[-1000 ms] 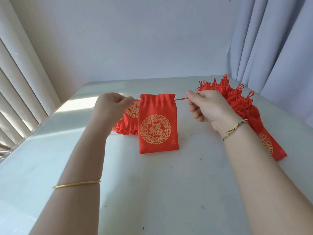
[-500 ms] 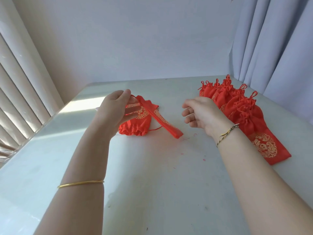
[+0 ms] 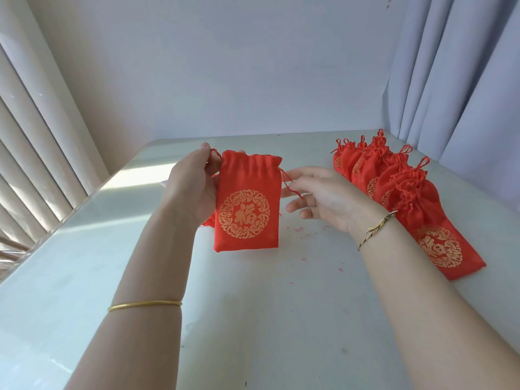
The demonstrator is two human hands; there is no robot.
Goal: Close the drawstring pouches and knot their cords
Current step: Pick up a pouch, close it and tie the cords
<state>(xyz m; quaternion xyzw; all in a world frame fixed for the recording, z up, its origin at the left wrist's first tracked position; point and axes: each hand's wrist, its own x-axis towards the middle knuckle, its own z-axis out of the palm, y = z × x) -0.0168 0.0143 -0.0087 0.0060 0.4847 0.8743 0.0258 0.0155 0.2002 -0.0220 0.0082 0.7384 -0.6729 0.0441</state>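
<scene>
A red drawstring pouch with a gold round emblem hangs upright above the table, its top slightly gathered. My left hand pinches its top left corner by the cord. My right hand is just right of the pouch with fingers stretched out, their tips at the loose red cord on the pouch's right side. A bit of another red pouch shows behind the held one. A row of several closed, knotted red pouches lies overlapping at the right.
The white table carries small red thread scraps near its middle. Vertical blinds line the left edge, a grey curtain hangs at the right, and a plain wall stands behind.
My right hand let go of the cord it was pulling and opened. The pouch turned edge-on in my left hand, then came back upright facing me, and my right hand moved to its right cord.
</scene>
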